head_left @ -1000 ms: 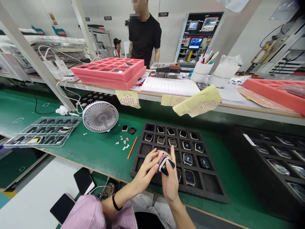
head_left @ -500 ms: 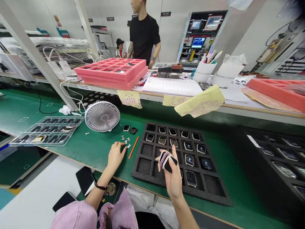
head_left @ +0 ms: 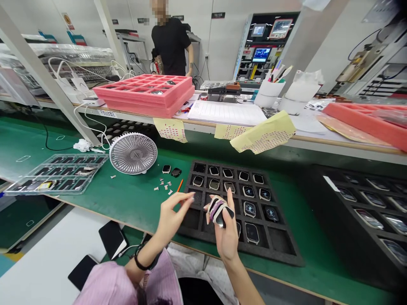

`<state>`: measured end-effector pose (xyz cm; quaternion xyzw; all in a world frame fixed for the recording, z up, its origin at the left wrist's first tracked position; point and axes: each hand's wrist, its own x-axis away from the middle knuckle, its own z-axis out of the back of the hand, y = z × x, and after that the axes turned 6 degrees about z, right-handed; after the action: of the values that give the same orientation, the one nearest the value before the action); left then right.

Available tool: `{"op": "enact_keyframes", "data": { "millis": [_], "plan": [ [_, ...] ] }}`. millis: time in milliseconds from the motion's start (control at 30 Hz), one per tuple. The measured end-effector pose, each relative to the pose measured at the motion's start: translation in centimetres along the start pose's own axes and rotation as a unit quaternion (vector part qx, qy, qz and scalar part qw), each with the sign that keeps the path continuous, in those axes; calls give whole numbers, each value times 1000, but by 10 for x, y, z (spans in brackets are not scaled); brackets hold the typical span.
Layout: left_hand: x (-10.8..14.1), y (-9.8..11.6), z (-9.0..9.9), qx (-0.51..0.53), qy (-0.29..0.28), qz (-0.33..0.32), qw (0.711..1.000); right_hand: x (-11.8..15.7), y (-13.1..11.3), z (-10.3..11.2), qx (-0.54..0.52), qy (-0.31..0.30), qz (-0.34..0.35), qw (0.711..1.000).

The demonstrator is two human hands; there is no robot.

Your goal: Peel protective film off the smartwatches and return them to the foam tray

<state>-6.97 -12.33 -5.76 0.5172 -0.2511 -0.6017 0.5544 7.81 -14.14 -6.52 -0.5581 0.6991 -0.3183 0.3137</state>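
In my right hand (head_left: 227, 237) is a small bundle of watch pieces (head_left: 220, 211), with white, purple and dark parts, held above the black foam tray (head_left: 286, 250). My left hand (head_left: 173, 212) is over the tray's left edge, thumb and index finger pinched together; what they hold is too small to make out. Watch faces (head_left: 249, 209) sit in many of the tray's compartments. Left of the tray, several small pale pieces (head_left: 165, 187) lie on the green bench, beside an orange stick (head_left: 180, 185) partly hidden by my left hand. Two small watch cases (head_left: 166, 169) lie behind them.
A round fan (head_left: 133, 153) stands left of the tray, with a clear plastic tray (head_left: 57, 173) further left. A second black tray (head_left: 359, 228) is at the right. The shelf (head_left: 203, 123) above holds pink foam trays (head_left: 143, 95) and papers. A person (head_left: 171, 46) stands behind.
My left hand has moved right, from the small pale pieces toward my right hand. The bundle has turned slightly in my right hand. The standing person has shifted left in view.
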Motion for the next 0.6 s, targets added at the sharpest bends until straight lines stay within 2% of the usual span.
{"op": "enact_keyframes", "data": {
  "millis": [67,167,300,600],
  "plan": [
    [5,26,-16,75,-2,-9,997,1,1,-2,4,10,11,1000],
    [8,43,-34,154,-2,9,988,3,2,-3,13,30,20,999],
    [8,41,-45,198,-4,55,979,3,1,-4,32,33,32,998],
    [14,42,-55,254,13,119,960,4,7,-2,88,26,83,992]
  ]
}}
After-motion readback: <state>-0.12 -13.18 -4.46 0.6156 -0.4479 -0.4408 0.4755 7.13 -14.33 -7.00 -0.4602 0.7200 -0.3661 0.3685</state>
